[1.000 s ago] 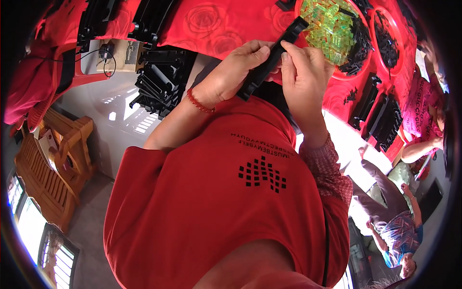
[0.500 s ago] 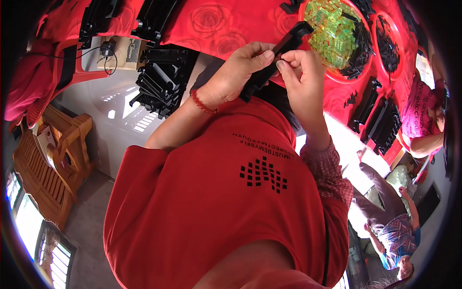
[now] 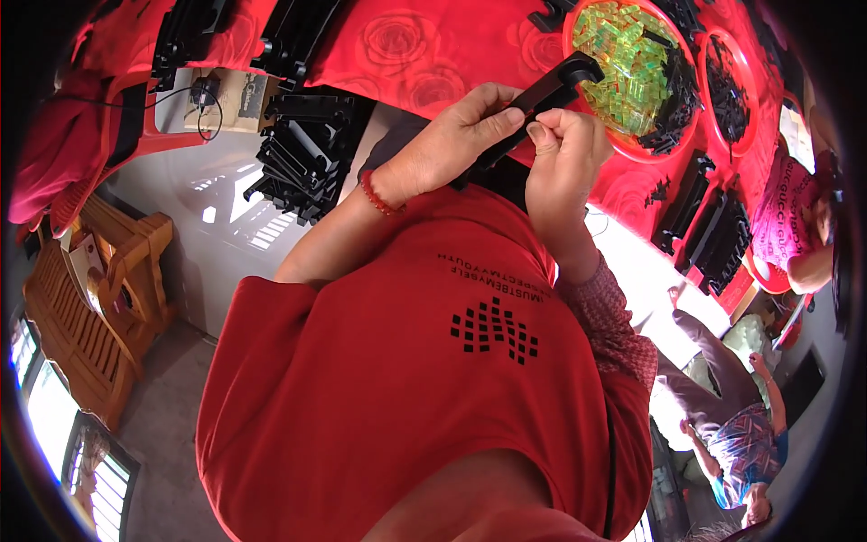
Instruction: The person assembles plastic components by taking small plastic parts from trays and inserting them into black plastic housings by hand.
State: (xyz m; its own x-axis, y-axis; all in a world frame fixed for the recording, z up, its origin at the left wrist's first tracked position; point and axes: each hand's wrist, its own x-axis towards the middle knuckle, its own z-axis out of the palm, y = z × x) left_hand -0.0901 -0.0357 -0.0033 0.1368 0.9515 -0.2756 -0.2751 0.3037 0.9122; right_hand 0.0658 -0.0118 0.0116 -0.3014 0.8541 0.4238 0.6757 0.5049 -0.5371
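Observation:
My left hand [image 3: 449,137] is wrapped round a long, narrow black plastic part [image 3: 558,83], thumb on top. The part tilts up to the right, and its far end has a notched, hooked shape. Beside its right side, my right hand [image 3: 567,167] is closed, with thumb and forefinger pinched together near the part. Whatever lies in that pinch is too small or hidden to make out. Just beyond the part's far end sits a red-rimmed basin [image 3: 647,157] with many clear yellow-green pieces [image 3: 619,68] and small black pieces in it.
A second red basin [image 3: 751,98] holds small black pieces. More black parts are stacked at left [image 3: 302,154], and others lie on the red rose-patterned tablecloth [image 3: 393,41]. A wooden chair [image 3: 99,298] stands at left. Two other people are at the right, one [image 3: 745,443] farther off.
My right hand has drawn slightly down and away from the black part, its fingers still pinched. The part's far end has dipped a little toward me and right.

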